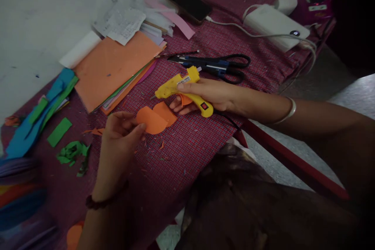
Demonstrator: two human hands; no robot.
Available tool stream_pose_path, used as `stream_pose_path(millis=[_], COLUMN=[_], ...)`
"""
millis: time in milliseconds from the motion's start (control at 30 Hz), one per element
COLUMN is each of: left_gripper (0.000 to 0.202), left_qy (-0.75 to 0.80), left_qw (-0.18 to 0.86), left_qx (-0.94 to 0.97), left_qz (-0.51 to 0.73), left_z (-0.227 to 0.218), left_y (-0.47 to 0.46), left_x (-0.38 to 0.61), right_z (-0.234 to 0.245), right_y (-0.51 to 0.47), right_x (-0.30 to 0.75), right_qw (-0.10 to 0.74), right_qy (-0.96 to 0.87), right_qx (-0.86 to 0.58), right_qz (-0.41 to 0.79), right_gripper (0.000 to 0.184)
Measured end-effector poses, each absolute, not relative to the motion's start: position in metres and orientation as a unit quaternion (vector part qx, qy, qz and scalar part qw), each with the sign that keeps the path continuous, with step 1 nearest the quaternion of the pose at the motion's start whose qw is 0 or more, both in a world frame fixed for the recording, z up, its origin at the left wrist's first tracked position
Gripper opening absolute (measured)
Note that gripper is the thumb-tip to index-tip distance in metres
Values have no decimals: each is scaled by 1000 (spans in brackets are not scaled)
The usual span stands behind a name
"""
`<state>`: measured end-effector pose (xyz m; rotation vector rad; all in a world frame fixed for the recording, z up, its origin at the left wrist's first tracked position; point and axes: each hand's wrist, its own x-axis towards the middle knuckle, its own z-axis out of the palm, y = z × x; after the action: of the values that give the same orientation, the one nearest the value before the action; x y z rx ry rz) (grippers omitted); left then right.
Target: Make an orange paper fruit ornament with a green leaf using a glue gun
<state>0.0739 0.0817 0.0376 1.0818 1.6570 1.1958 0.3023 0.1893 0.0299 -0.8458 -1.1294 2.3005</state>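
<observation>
My right hand (205, 94) is wrapped round a yellow glue gun (175, 86), its nozzle pointing left over the table. A small orange paper piece (185, 99) sits under those same fingers. My left hand (118, 133) pinches a rounded orange paper cutout (150, 120), and a second orange piece (166, 112) overlaps it just below the gun. Both hands hover over a maroon checked cloth (199, 140).
Black scissors (218, 66) lie just behind the glue gun. A stack of coloured paper (113, 68) lies at left, with blue and green strips (41, 111) and green scraps (72, 152). A phone (187, 2), a white power bank (275, 23) and cables sit at the back.
</observation>
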Motion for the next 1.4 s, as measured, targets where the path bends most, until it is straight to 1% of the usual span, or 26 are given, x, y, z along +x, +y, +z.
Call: stream_pose_path(millis=[133, 267, 333, 433, 567, 633, 700, 800, 867, 933, 1000, 1067, 1200, 1267, 1400], left_gripper=[30, 19, 17, 17, 32, 36, 33, 21, 16, 14, 15, 16, 21, 23, 26], left_qy=[669, 683, 693, 686, 654, 655, 665, 680, 679, 658, 623, 591, 552, 543, 528], left_qw=[406, 424, 426, 427, 439, 431, 414, 395, 416, 469, 533, 576, 609, 615, 626], left_qx=[441, 430, 415, 408, 423, 429, 435, 433, 410, 364, 316, 292, 292, 287, 286], left_qz=[440, 411, 407, 424, 448, 449, 444, 441, 446, 463, 477, 483, 490, 495, 498], left_z=[36, 35, 34, 32, 27, 25, 25, 29, 31, 33, 34, 35, 39, 41, 39], left_y=[91, 94, 94, 96, 102, 103, 103, 102, 102, 102, 101, 99, 93, 89, 83], left_x=[73, 78, 82, 87, 90, 90, 91, 92, 92, 89, 86, 84, 88, 93, 105], right_z=[24, 18, 15, 11, 7, 7, 7, 10, 12, 14, 16, 18, 27, 32, 39], right_y=[194, 196, 196, 197, 198, 198, 198, 197, 196, 196, 193, 188, 170, 160, 142], right_x=[299, 300, 300, 301, 302, 302, 302, 301, 301, 302, 303, 300, 288, 280, 270], right_qw=[245, 230, 224, 219, 208, 204, 205, 206, 201, 198, 202, 222, 308, 345, 360], right_qy=[-343, -315, -310, -308, -303, -301, -298, -299, -299, -305, -320, -336, -316, -302, -296], right_qx=[-289, -284, -281, -269, -245, -231, -228, -250, -258, -257, -257, -261, -262, -256, -208], right_qz=[859, 876, 880, 886, 897, 903, 904, 898, 896, 895, 889, 877, 858, 851, 860], right_gripper=[13, 12, 11, 11, 12, 13, 14, 16, 19, 19, 15, 10, 21, 23, 27])
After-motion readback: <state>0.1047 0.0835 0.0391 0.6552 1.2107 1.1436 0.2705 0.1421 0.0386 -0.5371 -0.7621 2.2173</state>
